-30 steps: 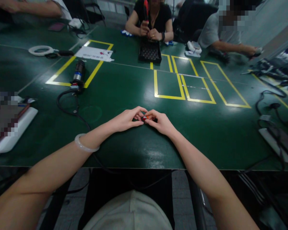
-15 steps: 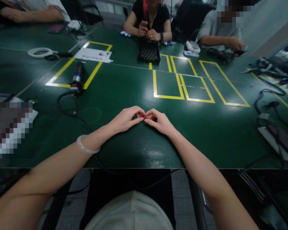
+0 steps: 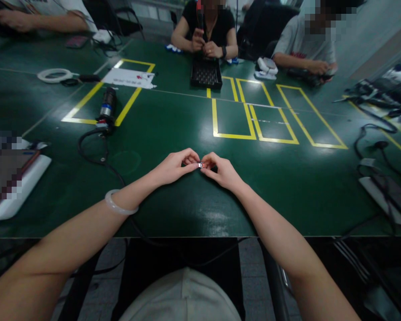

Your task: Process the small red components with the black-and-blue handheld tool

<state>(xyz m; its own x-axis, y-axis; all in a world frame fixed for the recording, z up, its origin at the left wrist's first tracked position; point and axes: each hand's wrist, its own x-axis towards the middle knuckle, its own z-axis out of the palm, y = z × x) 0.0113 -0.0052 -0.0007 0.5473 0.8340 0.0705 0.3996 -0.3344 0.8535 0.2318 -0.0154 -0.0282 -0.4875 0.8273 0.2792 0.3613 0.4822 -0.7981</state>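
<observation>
Both my hands meet at the middle of the green table (image 3: 173, 129), just above its surface. My left hand (image 3: 175, 168) and my right hand (image 3: 222, 171) each pinch one tiny part (image 3: 201, 165) between thumb and fingertips; it looks red and silvery, too small to name. The fingers of both hands are curled closed around it. A pale bangle (image 3: 117, 203) sits on my left wrist.
A cylindrical tool (image 3: 107, 107) with a black cable (image 3: 93, 154) lies left of my hands. Yellow tape boxes (image 3: 254, 117) mark the table. A black tray (image 3: 205, 73) stands before a seated person (image 3: 209, 31). Other people sit at the back. Cables and devices (image 3: 384, 187) lie right, a white tray (image 3: 16, 187) left.
My hands have stayed together at the same spot; the fingertips have shifted slightly around the tiny part. The person at the back right has pulled an arm in.
</observation>
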